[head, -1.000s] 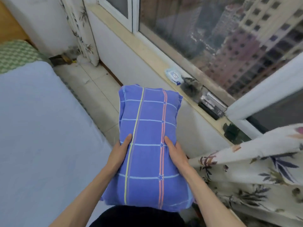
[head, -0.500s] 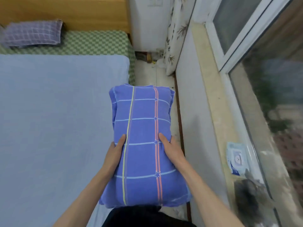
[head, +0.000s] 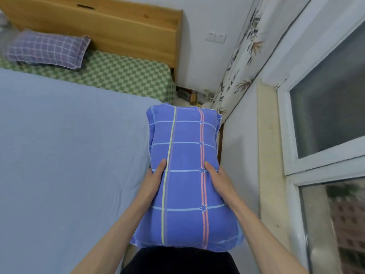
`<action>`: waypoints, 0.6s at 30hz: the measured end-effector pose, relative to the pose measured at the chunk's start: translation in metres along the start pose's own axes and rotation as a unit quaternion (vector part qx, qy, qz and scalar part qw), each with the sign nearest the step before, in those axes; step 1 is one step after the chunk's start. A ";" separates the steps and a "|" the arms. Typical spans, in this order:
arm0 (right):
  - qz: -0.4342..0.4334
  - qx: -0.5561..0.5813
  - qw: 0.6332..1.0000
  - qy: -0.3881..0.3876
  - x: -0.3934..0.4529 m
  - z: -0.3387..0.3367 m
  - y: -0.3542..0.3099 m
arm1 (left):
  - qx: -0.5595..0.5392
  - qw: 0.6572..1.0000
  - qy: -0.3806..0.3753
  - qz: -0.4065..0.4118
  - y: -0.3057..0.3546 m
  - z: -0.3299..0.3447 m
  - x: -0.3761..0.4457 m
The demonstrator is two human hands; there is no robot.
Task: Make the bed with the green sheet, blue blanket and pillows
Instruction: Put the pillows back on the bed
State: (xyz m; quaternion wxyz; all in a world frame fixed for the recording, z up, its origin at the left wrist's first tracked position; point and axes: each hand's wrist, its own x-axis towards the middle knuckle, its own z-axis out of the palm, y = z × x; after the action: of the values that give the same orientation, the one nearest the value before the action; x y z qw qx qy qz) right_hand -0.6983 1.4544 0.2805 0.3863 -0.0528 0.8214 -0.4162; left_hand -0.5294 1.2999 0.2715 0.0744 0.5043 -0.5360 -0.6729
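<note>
Two hands, left hand [head: 153, 179] and right hand [head: 218, 181], clasp the blue striped cloth pillow [head: 185, 175] by its sides beside the pale blue blanket [head: 69, 155]; fingers hidden underneath. Purple checked pillow [head: 47, 50] looks blurry on the green checked sheet [head: 122, 74].

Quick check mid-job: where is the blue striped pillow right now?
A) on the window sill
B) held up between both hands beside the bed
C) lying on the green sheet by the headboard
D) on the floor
B: the left hand and right hand grip the sides of the blue striped pillow, held off the blue blanket.
</note>
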 end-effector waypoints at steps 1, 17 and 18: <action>0.000 -0.004 1.000 -0.004 0.025 -0.005 -0.019 | -0.005 1.000 0.004 0.002 0.017 0.007 0.025; -0.086 -0.186 0.952 -0.227 0.420 0.072 -0.381 | -0.171 0.952 0.240 -0.083 0.246 -0.012 0.359; -0.089 -0.203 0.946 -0.234 0.441 0.084 -0.401 | -0.185 0.947 0.248 -0.081 0.256 -0.016 0.380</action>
State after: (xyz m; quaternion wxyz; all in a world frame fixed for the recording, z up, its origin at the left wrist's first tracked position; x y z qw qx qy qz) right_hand -1.0429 0.9602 0.2808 0.5104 -0.2990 0.7670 -0.2488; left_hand -0.8119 0.9400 0.2491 0.2420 0.6749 -0.3240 -0.6172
